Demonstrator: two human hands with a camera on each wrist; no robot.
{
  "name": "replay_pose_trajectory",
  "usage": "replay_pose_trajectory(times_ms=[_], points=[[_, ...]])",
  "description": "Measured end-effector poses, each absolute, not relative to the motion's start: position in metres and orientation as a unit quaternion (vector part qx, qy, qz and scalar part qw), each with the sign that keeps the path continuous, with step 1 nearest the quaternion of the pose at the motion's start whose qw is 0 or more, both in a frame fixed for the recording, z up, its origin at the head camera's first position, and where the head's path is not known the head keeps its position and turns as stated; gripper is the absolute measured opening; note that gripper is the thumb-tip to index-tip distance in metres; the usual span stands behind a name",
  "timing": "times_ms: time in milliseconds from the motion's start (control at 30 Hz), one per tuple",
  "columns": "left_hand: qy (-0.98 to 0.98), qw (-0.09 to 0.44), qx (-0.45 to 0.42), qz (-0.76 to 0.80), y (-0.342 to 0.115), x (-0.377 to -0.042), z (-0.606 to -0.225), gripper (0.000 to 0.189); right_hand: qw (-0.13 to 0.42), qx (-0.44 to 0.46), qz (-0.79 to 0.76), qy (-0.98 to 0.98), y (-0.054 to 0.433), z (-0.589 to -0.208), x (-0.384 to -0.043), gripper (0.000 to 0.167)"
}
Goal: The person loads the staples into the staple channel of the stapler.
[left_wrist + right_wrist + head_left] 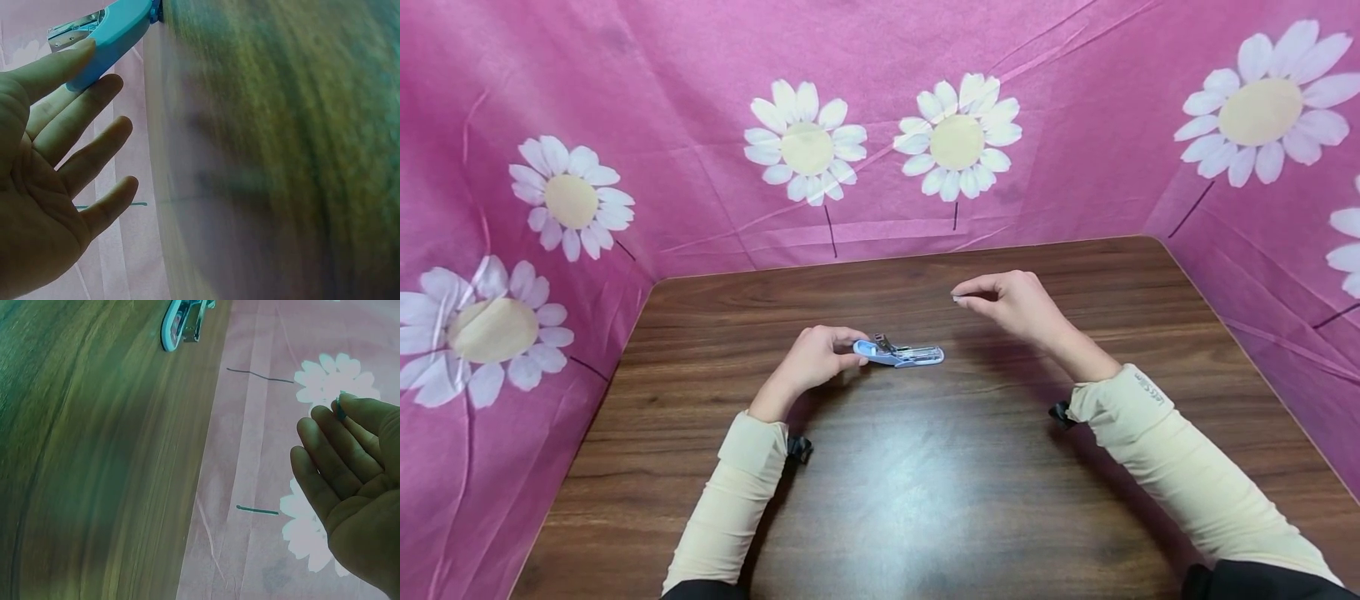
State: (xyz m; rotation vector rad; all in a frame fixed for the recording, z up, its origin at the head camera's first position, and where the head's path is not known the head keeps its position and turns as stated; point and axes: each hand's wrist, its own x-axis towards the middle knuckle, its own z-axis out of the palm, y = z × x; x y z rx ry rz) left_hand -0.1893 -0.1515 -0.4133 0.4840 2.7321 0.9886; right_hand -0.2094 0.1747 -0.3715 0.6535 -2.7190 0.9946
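A light blue stapler point(917, 358) lies opened out near the middle of the table, its metal magazine showing. My left hand point(812, 360) pinches its left end between thumb and fingers. From the left wrist the blue stapler body point(122, 37) shows at the tips of the thumb and forefinger, with the other fingers spread. Up and to the right of the stapler, my right hand point(1017, 307) is held above the table. Between its thumb and forefinger it pinches a small greyish strip point(956, 297), mostly covered by the fingertips; its exact kind is too small to tell.
The brown wood-grain table point(880, 500) reaches back to a pink cloth point(700, 125) with white flowers, which stands along the back and both sides. Black straps with small devices point(800, 450) sit at both wrists.
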Motion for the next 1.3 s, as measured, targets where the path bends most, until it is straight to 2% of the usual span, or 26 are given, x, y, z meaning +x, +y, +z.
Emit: replay_pose_trajectory(times_ms=[1300], points=[[0.918,0.094,0.172,0.345,-0.154,-0.189,-0.416,0.031,0.069,0.231,0.359,-0.902,0.142,-0.367,-0.212,0.017]])
